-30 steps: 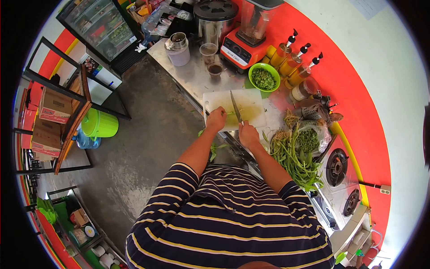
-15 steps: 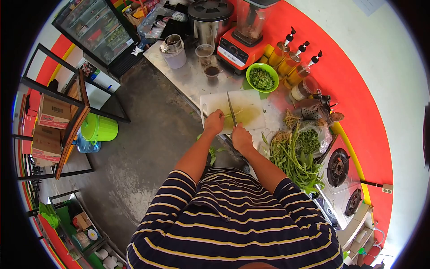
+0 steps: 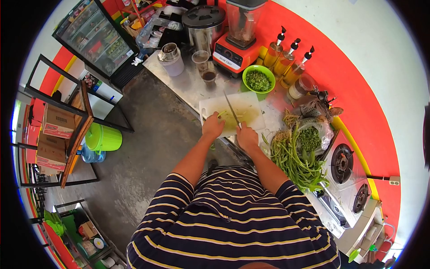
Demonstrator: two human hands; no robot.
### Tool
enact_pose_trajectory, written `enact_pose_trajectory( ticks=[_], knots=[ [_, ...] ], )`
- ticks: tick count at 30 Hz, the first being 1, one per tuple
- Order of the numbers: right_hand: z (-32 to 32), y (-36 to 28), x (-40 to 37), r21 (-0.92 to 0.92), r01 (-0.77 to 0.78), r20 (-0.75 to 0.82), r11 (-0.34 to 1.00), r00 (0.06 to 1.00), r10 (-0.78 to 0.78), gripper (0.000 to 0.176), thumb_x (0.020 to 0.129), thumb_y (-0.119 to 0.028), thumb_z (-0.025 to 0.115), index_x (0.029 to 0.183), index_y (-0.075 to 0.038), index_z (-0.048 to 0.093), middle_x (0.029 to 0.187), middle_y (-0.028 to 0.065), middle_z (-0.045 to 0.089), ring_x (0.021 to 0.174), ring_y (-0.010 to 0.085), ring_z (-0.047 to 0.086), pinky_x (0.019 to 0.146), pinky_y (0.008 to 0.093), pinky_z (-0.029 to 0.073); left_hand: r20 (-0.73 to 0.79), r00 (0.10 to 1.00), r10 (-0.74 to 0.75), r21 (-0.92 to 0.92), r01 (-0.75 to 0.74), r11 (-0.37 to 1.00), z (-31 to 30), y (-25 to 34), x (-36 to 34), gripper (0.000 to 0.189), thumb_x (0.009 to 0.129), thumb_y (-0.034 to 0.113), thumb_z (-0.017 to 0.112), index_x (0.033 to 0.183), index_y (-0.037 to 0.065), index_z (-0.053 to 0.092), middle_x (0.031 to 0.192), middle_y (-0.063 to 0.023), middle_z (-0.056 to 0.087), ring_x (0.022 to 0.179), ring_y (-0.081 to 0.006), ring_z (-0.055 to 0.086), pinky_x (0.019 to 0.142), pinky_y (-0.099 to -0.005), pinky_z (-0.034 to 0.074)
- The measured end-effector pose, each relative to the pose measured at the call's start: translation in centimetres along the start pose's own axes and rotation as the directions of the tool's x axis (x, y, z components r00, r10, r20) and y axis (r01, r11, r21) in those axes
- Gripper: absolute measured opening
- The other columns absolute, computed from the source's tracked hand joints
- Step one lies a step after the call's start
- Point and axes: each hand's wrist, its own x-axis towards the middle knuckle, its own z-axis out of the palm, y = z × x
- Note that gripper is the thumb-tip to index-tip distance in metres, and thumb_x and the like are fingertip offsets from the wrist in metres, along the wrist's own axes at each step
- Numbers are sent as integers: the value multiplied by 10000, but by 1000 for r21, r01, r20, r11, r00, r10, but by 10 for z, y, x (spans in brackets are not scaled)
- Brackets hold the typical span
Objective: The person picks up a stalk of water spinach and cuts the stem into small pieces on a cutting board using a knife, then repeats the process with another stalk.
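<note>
A white cutting board (image 3: 255,105) with a wet greenish patch and small green bits lies on the metal counter. My right hand (image 3: 247,136) is closed round the handle of a knife (image 3: 231,107), whose blade lies over the board, pointing away from me. At the board's left part, my left hand (image 3: 212,126) has its fingers pinched, with a small pale green stalk at the fingertips. Right of the board is a heap of leafy green stalks (image 3: 298,166). Beyond the board stands a green bowl (image 3: 258,79) of chopped greens.
A red blender (image 3: 233,54), oil bottles (image 3: 292,75) and a cup of dark liquid (image 3: 208,76) stand at the counter's back. A plastic bag of chopped greens (image 3: 310,138) lies right, near a gas stove (image 3: 341,163). Shelving with boxes (image 3: 57,121) stands left.
The view has shifted slightly. My left hand has moved a little lower at the board's left part, and the knife blade is tilted more to the left.
</note>
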Motion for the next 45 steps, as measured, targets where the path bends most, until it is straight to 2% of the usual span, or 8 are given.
enact_pose_trajectory(
  ticks=[6, 11, 16, 20, 26, 31, 40, 45],
  knots=[
    [-32, 37, 5, 77, 63, -203, 995, 978, -46, 330, 1005, -366, 549, 1112, -54, 538, 891, 219, 701, 851, 425, 687, 731, 527, 542, 32, 979, 202, 164, -205, 965, 18, 33, 7, 371, 845, 203, 729, 1195, 137, 625, 1084, -134, 685, 1009, -349, 683, 865, -465, 548],
    [-69, 64, 1, 138, 22, -172, 990, 985, 2, 323, 1000, -356, 576, 1035, -36, 559, 846, 208, 685, 773, 422, 669, 706, 524, 520, 87, 968, 235, 227, -249, 942, 36, 59, 21, 383, 848, 139, 700, 1220, 159, 608, 1149, -129, 663, 1007, -354, 693, 857, -457, 565],
    [-89, 103, 0, 189, 54, -194, 980, 981, -17, 357, 993, -369, 588, 943, -15, 582, 756, 210, 645, 713, 412, 642, 670, 511, 491, -20, 973, 231, 328, -212, 921, 52, 72, 32, 261, 905, 78, 589, 1152, 154, 627, 1136, -151, 634, 966, -374, 706, 800, -463, 578],
    [-104, 134, -2, 247, 129, -243, 961, 968, -67, 372, 983, -368, 608, 921, -2, 595, 702, 200, 616, 663, 400, 614, 640, 503, 470, 44, 984, 172, 352, -176, 919, 56, 83, 43, 191, 895, 96, 599, 1058, 175, 657, 1130, -134, 620, 983, -378, 686, 824, -486, 552],
    [-121, 174, -13, 310, 135, -273, 941, 961, -48, 360, 995, -354, 610, 933, 1, 608, 717, 177, 620, 632, 360, 603, 610, 495, 457, 101, 950, 297, 383, -313, 869, 96, 131, 44, 114, 891, 84, 602, 968, 119, 680, 1118, -136, 629, 975, -370, 681, 836, -492, 542],
    [-136, 205, -24, 279, 63, -215, 958, 977, -2, 339, 1021, -346, 586, 1002, -11, 636, 712, 148, 614, 595, 321, 581, 580, 477, 449, 336, 866, 371, 170, -443, 880, 120, 208, 28, 145, 899, 101, 634, 1032, 84, 691, 1066, -148, 677, 993, -362, 667, 858, -480, 536],
    [-139, 237, -32, 319, 86, -301, 944, 954, 15, 359, 1021, -343, 591, 1070, 9, 642, 733, 148, 631, 599, 307, 595, 575, 468, 473, 302, 862, 408, 79, -449, 890, 143, 227, 24, 221, 916, 140, 667, 1116, 54, 705, 1126, -174, 686, 1033, -365, 657, 906, -470, 523],
    [-151, 222, -31, 354, 83, -253, 932, 967, 10, 352, 1026, -332, 588, 1087, 12, 638, 737, 157, 627, 605, 322, 594, 572, 463, 460, 330, 830, 450, -58, -458, 887, 106, 204, 41, 291, 937, 152, 646, 1192, 17, 688, 1139, -183, 691, 1018, -342, 672, 887, -452, 526]
  ],
)
